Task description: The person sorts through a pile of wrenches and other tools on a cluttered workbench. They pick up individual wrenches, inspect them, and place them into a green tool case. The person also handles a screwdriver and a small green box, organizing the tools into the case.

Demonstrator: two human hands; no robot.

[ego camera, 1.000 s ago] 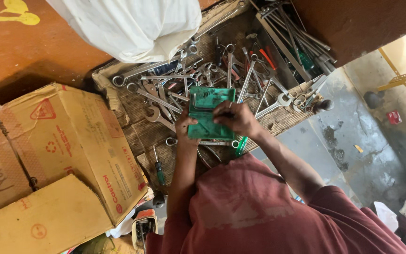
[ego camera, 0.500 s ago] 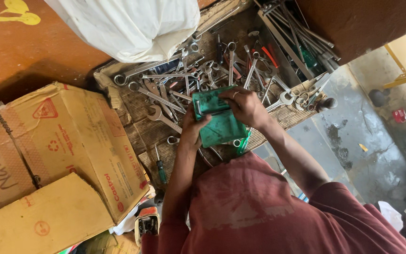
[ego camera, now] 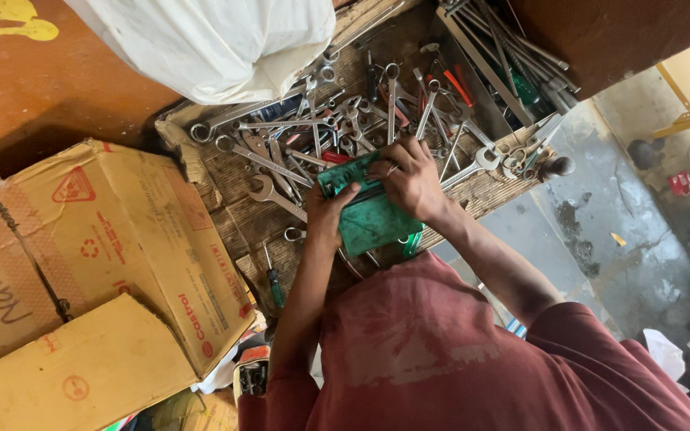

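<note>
Both my hands hold a green circuit board (ego camera: 373, 217) over a wooden bench (ego camera: 241, 219) strewn with tools. My left hand (ego camera: 327, 214) grips the board's left edge, thumb on top. My right hand (ego camera: 411, 179) closes over its upper right part and wears a ring on one finger. The board is tilted, its plain green face turned towards me. Part of it is hidden under my right hand. My red shirt (ego camera: 457, 351) fills the bottom of the view.
Several spanners (ego camera: 269, 160) and screwdrivers (ego camera: 274, 279) lie on the bench, with more long tools (ego camera: 513, 64) at the top right. Cardboard boxes (ego camera: 113, 239) stand at the left, a white bag (ego camera: 209, 40) at the top, and a concrete floor (ego camera: 624, 231) at the right.
The board has turned in my hands from its component face to a tilted plain face. My right hand has shifted over its upper edge.
</note>
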